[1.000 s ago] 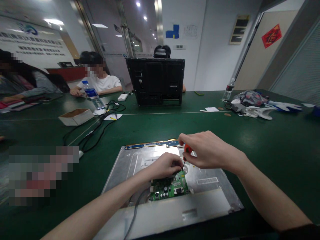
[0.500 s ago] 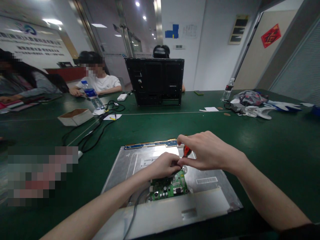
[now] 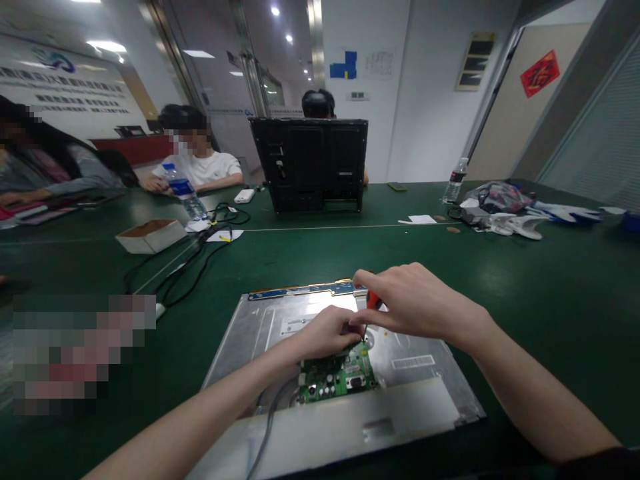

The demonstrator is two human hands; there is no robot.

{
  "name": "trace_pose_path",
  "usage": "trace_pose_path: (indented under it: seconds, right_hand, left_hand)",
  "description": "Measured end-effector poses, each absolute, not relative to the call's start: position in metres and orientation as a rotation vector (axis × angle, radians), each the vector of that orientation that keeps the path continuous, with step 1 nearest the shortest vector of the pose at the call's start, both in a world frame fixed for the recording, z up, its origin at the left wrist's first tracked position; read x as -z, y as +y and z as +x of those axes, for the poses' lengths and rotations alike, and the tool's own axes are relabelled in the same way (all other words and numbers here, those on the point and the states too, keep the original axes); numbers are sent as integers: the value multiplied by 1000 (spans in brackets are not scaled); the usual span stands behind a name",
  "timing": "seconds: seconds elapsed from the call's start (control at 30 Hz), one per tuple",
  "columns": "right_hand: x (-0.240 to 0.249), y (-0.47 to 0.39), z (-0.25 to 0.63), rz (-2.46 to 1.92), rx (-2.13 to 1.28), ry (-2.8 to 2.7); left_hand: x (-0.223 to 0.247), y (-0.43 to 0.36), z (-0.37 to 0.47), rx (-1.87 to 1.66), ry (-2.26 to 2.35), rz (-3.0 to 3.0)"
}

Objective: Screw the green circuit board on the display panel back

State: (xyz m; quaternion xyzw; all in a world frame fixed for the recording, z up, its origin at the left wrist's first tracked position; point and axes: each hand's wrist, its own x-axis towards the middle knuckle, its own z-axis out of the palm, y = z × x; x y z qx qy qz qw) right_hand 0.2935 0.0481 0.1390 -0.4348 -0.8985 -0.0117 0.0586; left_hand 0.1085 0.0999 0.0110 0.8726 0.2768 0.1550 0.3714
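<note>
A metal display panel lies on the green table, with a green circuit board on it and a blue strip board along its far edge. My right hand is closed round a red and black screwdriver, whose shaft points down at the board's upper right corner. Close beside the tip is my left hand, fingers curled together at the board's far edge; what they pinch, if anything, is hidden. A grey cable runs over the panel's near part.
A black monitor housing stands across the table. Black cables, an open box and a bottle are at the left. Another bottle and white gloves lie back right. People sit behind the table.
The fingers of my right hand have shifted slightly on the screwdriver, and more of its shaft shows. My left hand has hardly moved.
</note>
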Motion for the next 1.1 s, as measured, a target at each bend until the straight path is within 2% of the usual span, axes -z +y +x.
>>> trace_pose_path:
  seconds: [0.5, 1.1]
  right_hand:
    - [-137, 51, 292, -1328, 123, -2718]
    - [-139, 47, 293, -1282, 57, -2704]
  left_hand:
    - [-17, 97, 110, -414, 719, 2261]
    - [-16, 98, 109, -420, 710, 2248]
